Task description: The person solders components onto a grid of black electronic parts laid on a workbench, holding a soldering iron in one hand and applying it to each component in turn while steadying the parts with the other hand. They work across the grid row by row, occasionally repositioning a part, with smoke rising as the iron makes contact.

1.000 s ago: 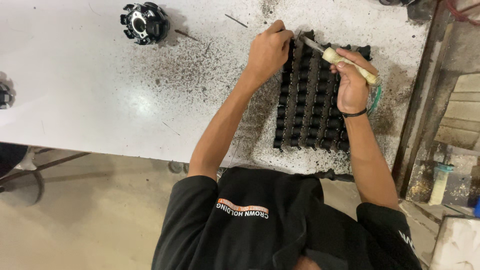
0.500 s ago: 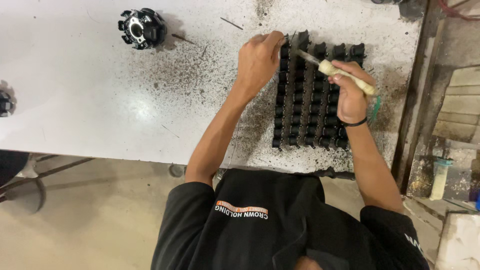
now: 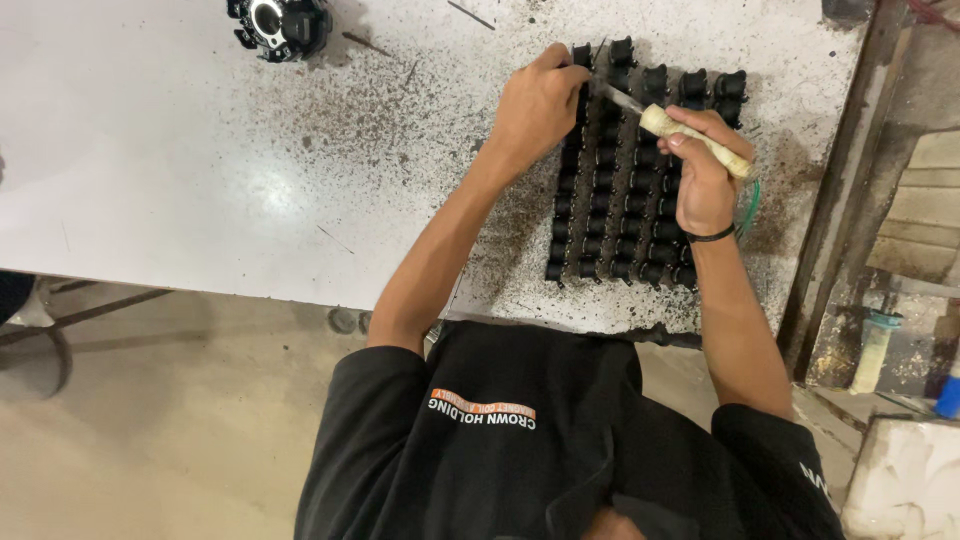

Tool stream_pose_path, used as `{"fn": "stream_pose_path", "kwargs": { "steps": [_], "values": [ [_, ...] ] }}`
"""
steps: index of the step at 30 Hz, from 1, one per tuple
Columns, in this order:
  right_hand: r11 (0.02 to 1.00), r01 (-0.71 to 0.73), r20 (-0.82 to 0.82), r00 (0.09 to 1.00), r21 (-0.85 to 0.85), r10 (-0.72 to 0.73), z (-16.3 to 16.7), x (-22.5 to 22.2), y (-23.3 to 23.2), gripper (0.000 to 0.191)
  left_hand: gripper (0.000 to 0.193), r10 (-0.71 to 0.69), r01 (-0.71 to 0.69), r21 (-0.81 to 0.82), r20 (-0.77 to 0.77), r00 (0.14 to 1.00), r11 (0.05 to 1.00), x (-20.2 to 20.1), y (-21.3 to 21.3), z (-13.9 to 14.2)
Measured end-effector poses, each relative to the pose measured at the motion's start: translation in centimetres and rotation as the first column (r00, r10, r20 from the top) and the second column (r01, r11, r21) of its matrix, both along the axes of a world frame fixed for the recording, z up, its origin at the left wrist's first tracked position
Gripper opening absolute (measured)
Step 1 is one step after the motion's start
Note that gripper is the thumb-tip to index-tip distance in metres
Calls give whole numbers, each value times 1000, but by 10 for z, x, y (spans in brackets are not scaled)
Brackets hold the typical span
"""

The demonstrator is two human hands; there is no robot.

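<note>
A: Gripping a pale-handled blade tool (image 3: 694,140) w/ the right hand (image 3: 703,180); fingers wrapped tight round the handle, metal tip angled down-left toward the top of the black parts.

B: And the left hand (image 3: 537,105)?

A: Pressed on the upper-left corner of the block of black moulded parts (image 3: 625,190); fingers curled over one piece, pinning it; thumb side partly hidden, so can't tell exactly how it pinches.

B: Where's the block sit?

A: Right side of the white worktable (image 3: 180,180), near the far edge; rows packed touching; dark grit scattered round it.

B: How'd it handle, you reckon?

A: Looks like stiff plastic or rubber, prob. light per piece; small, ridged, not slippery; best held by the sides, one at a time; blade's the risk, so keep fingers off its line.

B: Anything else about?

A: Round black-and-silver part (image 3: 280,22) top left, well apart; white bottle w/ teal band (image 3: 873,350) standing low right, off the table; blue thing (image 3: 950,395) beside it, too cropped to tell; label unreadable.
</note>
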State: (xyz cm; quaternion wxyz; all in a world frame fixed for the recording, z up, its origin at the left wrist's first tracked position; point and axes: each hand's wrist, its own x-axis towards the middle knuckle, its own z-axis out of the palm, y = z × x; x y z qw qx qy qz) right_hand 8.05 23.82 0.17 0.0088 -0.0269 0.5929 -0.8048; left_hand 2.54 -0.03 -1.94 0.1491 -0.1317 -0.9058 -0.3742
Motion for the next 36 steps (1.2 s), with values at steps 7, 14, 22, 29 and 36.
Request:
{"fn": "stream_pose_path", "kwargs": {
  "steps": [7, 14, 22, 29, 36],
  "values": [
    [998, 48, 22, 999, -28, -47, -5, 0, -1, 23, 16, -21, 26, -147, 36, 999, 989, -5, 5, 0],
    [999, 44, -6, 999, -27, -44, -4, -4, 2, 23, 12, -31, 30, -26, -11, 999, 999, -4, 7, -2],
    [997, 50, -25, 998, -55, -52, -1, -4, -2, 22, 10, 39, -37, 52, -43, 998, 998, 1, 0, -1],
    [998, 35, -19, 999, -50, -36, 3, -3, -3, 26, 13, 18, -15, 72, -45, 999, 997, 0, -1, 7],
    [999, 5, 31, 1000, -52, -3, 7, -2, -4, 24, 8, -21, 22, -53, 21, 1000, 998, -7, 2, 11]
  ]
}}
